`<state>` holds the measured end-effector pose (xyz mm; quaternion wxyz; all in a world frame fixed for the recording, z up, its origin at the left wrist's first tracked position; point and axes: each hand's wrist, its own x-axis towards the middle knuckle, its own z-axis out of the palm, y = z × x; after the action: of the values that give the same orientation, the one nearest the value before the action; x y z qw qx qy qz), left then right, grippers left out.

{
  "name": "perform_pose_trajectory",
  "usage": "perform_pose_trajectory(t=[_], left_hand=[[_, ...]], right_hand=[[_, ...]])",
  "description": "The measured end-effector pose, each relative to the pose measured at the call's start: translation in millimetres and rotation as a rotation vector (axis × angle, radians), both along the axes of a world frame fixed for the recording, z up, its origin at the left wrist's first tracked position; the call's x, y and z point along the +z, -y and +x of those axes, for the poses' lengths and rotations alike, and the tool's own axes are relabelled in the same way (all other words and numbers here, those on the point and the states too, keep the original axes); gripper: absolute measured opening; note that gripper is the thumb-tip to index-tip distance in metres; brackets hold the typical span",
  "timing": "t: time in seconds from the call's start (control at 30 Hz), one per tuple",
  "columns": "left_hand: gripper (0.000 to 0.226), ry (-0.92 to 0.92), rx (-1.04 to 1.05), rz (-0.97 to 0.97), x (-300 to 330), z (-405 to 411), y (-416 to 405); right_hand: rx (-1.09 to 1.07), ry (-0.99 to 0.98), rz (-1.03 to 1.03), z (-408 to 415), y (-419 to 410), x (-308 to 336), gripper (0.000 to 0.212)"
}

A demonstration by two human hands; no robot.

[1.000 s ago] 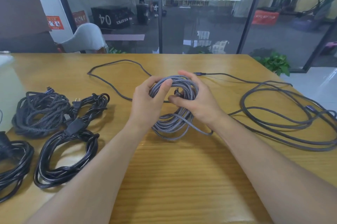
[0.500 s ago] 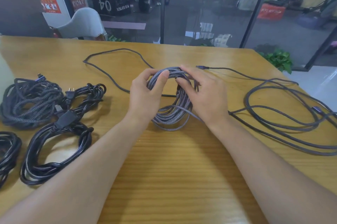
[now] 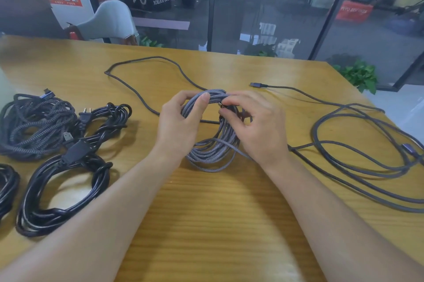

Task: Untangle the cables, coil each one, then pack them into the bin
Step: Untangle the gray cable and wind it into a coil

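1. Both hands are on the grey braided coil [image 3: 212, 144], which stands tilted with its lower loops resting on the wooden table [image 3: 206, 224]. The left hand [image 3: 181, 125] grips the top of the bundle, thumb over the strands and fingers curled behind.

2. The right hand [image 3: 254, 125] has its fingers curled at the coil's upper right side, thumb and forefinger pinching what looks like the cable's end plug against the loops. Probably the tail is being tucked or wrapped to lock the coil.

3. One strand crosses loosely over the lower loops. If the left hand eases before the end is secured, the braided loops could spring apart and the coil would need rewinding.

4. A thin dark cable [image 3: 146, 98] runs under or just behind the coil; which one cannot be told. Lifting the coil without checking could drag that cable along and tangle it again.

5. At the right lies a loose grey cable [image 3: 367, 157] in wide sprawling loops, not yet coiled, reaching the table's edge. A sweep of the right forearm could push it over the edge.

6. At the left sit finished bundles: a braided dark coil [image 3: 34, 123] and a black power cord coil [image 3: 64, 190], touching each other. Their plugs could snag when they are picked up.

7. No bin is in view, so packing has not begun.
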<state>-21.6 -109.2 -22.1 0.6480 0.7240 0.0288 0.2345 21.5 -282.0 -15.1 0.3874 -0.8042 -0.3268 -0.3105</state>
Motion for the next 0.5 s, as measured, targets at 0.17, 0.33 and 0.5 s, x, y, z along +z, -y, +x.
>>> perform_pose_trajectory(t=[0.17,0.33,0.5], left_hand=[[0.021,-0.012,-0.004,0.007,1,-3,-4],[0.016,-0.023,0.054,-0.015,0,-1,-15],[0.016,-0.028,0.032,-0.054,2,-2,-13]], right_hand=[[-0.01,-0.011,-0.03,-7,-5,2,0.01],[0.137,-0.152,0.205,-18,-1,21,0.005],[0.254,-0.715,0.996,-8,10,36,0.012]])
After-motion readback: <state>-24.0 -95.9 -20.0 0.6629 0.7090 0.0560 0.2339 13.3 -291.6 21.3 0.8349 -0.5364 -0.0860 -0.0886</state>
